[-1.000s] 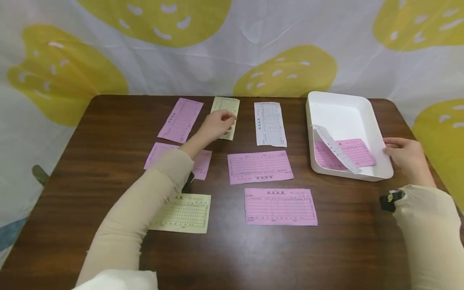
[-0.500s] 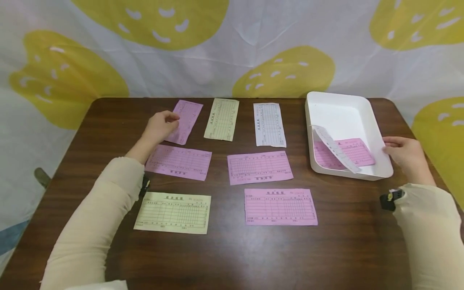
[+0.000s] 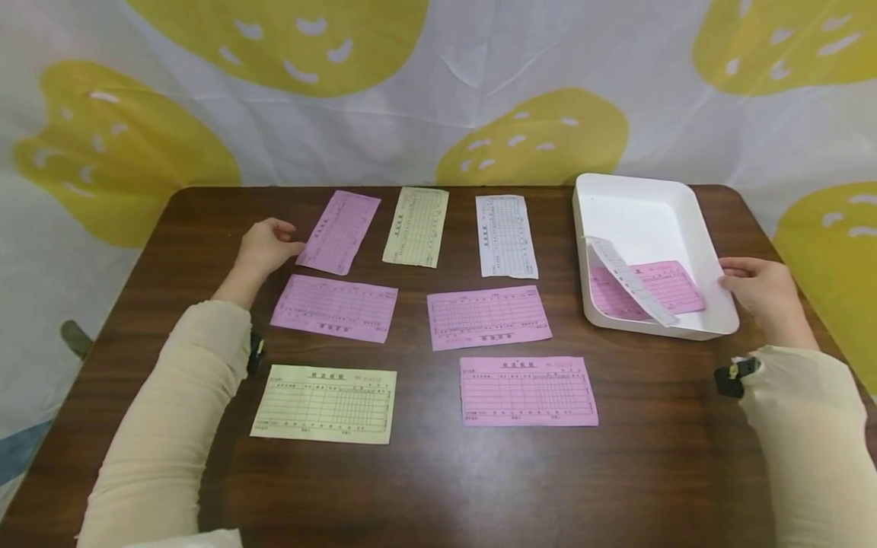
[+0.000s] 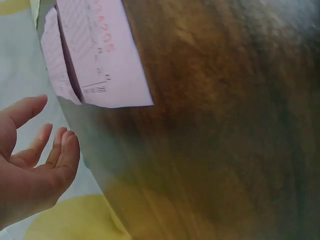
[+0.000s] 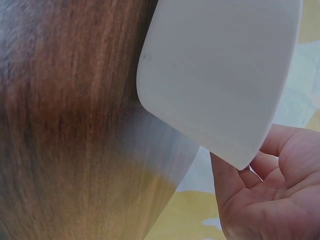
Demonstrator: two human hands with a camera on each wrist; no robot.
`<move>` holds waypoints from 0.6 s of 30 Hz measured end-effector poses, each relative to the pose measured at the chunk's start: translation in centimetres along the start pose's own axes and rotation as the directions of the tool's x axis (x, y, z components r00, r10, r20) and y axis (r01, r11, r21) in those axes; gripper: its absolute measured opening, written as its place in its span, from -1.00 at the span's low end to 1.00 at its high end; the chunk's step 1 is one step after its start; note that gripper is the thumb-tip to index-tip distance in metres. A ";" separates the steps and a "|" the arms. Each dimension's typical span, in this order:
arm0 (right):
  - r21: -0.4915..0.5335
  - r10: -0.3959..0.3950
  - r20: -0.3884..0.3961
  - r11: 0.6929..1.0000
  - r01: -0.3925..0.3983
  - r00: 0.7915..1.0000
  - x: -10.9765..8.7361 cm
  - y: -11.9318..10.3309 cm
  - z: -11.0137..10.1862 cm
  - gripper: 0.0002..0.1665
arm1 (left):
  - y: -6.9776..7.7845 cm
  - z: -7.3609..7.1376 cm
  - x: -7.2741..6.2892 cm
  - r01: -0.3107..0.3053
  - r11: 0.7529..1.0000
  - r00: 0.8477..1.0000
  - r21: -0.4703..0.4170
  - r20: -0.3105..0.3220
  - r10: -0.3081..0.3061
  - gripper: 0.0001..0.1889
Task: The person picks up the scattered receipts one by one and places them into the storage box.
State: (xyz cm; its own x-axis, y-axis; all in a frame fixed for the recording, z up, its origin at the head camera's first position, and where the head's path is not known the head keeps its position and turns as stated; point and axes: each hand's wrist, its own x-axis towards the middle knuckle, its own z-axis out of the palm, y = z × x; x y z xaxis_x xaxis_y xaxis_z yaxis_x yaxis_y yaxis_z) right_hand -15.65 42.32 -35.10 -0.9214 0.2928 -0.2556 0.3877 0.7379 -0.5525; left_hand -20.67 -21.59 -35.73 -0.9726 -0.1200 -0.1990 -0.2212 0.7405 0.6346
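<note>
Nearest row: a yellow receipt slip (image 3: 323, 403) lies flat at left on the desk (image 3: 425, 495), a pink receipt slip (image 3: 529, 392) well apart at right, both headings upright to the person.
Middle row: the left pink slip (image 3: 336, 308) and the right pink slip (image 3: 489, 318), side by side with a gap, headings upside down.
White tray (image 3: 640, 221): at the right of the desk, an inner pink slip (image 3: 678, 288) on its floor, a curved white slip (image 3: 629, 278) lying across that.
Right hand (image 3: 763, 293): pinching the tray's right wall between thumb and fingers.
Left hand (image 3: 260, 247): holding nothing, fingers loosely bent, just beside the slanted pink slip (image 3: 340, 232); whether a fingertip touches the paper I can't tell.
Far row: beside that slanted slip, the far yellow slip (image 3: 416, 228), then the flat white slip (image 3: 508, 236).
Count so far: two slips visible in the tray, seven on the desk; I'd judge the handling partway, though which way the slips are going I can't tell.
Backdrop: white cloth (image 3: 384, 129) with yellow shapes.
</note>
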 end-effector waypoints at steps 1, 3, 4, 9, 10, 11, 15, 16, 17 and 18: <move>-0.005 0.002 -0.001 1.000 -0.002 1.000 -0.2 -0.2 0.0 -0.44 | -0.1 0.0 0.1 0.008 1.000 1.000 0.003 0.006 -0.008 -0.50; -0.011 0.014 0.001 1.000 -0.014 1.000 -0.2 -0.3 0.0 -0.45 | -0.3 0.1 0.2 0.021 1.000 1.000 0.003 0.013 -0.021 -0.48; -0.011 0.021 0.001 1.000 -0.021 1.000 -0.2 -0.4 0.1 -0.45 | -0.4 0.2 0.2 0.024 1.000 1.000 0.002 0.015 -0.024 -0.47; -0.001 0.017 -0.001 1.000 -0.017 1.000 -0.1 -0.3 0.0 -0.45 | -0.5 0.6 0.5 0.025 1.000 0.999 -0.002 0.046 -0.025 -0.42; 0.000 0.012 -0.003 1.000 -0.012 1.000 -0.1 -0.2 0.0 -0.45 | -0.5 0.7 0.5 0.023 1.000 0.998 0.002 0.055 -0.023 -0.42; 0.000 0.006 -0.004 1.000 -0.006 1.000 0.0 -0.2 0.0 -0.46 | -0.5 0.8 0.6 0.020 1.000 0.998 0.008 0.063 -0.021 -0.41; 0.003 -0.003 -0.005 1.000 0.003 1.000 0.0 -0.1 0.0 -0.45 | -0.4 1.2 0.8 0.011 0.998 0.997 0.061 0.074 -0.016 -0.42; 0.001 -0.004 -0.006 1.000 0.004 1.000 0.0 -0.1 0.1 -0.45 | -0.3 1.3 0.8 0.012 0.997 0.997 0.075 0.073 -0.017 -0.42; -0.002 -0.005 -0.006 1.000 0.005 1.000 0.0 -0.2 0.1 -0.45 | -0.3 1.4 0.9 0.014 0.996 0.997 0.088 0.073 -0.020 -0.42; -0.005 -0.006 -0.006 1.000 0.006 1.000 -0.1 -0.2 0.1 -0.46 | -0.2 1.4 0.9 0.019 0.995 0.997 0.098 0.073 -0.026 -0.42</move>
State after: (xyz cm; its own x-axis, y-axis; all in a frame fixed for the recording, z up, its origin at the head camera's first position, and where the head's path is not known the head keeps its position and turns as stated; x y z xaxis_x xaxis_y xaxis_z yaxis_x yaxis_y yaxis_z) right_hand -15.62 42.15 -35.03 -0.9237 0.2922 -0.2479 0.3825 0.7428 -0.5496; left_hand -21.39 -20.89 -37.10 -0.9588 -0.0907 -0.2691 -0.2312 0.7995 0.5543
